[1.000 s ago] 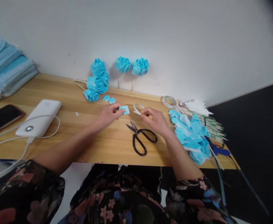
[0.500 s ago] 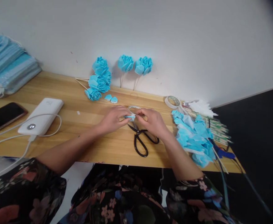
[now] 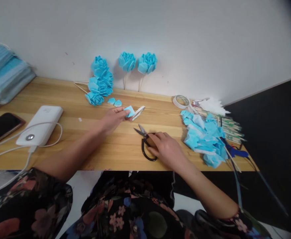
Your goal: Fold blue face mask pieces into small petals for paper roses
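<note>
My left hand (image 3: pixel 113 119) pinches a small folded piece of blue paper-like material (image 3: pixel 129 111) between thumb and fingers. A narrow roll of white tape (image 3: pixel 138 113) is at its right edge and seems stuck to it. My right hand (image 3: pixel 167 147) has its fingers around one black handle of the scissors (image 3: pixel 145 135). Those scissors lie on the table, blades slightly apart and pointing away to the left. Two small blue petals (image 3: pixel 114 102) rest just beyond my left hand.
Blue flowers on sticks (image 3: pixel 99 81) lie at the back, and two more (image 3: pixel 147 63) lean on the wall. Tape (image 3: pixel 181 102) and crumpled blue sheets (image 3: pixel 202 137) are at right. A power bank (image 3: pixel 42 124), a phone (image 3: pixel 3 127) and stacked masks (image 3: pixel 8 71) are at left.
My right hand has left the blue piece and come down to the scissors handle. My left hand has moved left, with the blue piece and tape roll in it.
</note>
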The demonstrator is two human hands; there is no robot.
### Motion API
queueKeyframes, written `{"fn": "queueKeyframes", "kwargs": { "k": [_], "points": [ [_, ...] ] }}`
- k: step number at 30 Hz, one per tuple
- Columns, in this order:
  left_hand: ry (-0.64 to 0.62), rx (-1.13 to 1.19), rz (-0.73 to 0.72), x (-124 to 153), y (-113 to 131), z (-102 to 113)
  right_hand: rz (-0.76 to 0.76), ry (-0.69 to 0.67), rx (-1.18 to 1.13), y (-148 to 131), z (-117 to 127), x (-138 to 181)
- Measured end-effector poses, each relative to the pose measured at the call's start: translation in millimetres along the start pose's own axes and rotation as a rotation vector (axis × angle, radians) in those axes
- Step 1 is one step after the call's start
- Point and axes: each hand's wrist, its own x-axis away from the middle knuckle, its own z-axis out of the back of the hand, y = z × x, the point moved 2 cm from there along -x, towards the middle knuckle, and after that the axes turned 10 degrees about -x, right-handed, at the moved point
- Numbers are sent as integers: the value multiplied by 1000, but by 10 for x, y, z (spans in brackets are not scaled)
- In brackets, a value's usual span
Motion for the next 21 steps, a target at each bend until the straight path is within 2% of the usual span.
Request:
{"fn": "queueKeyframes", "kwargs": {
  "k": [3,6,8,11,14,19,21],
  "points": [
    [-19,30,1,-6,1,17,-61,10,-35,2,-75,6],
    [-58,37,7,-19,-9,47,-161,46,-273,105,-28,-7],
    [-78,40,19,-24,-15,61,-238,53,-609,213,24,-14],
    [-84,41,22,-26,-16,65,-279,-31,-1237,311,47,-33],
    [-65,46,29,-25,-18,63,-239,-111,-1613,268,16,-64],
    [-71,38,16,-29,-28,69,-226,-233,-1720,53,-37,-135],
    [-83,34,14,-34,-42,75,-243,-219,-1725,-10,-35,-177]
  ]
}}
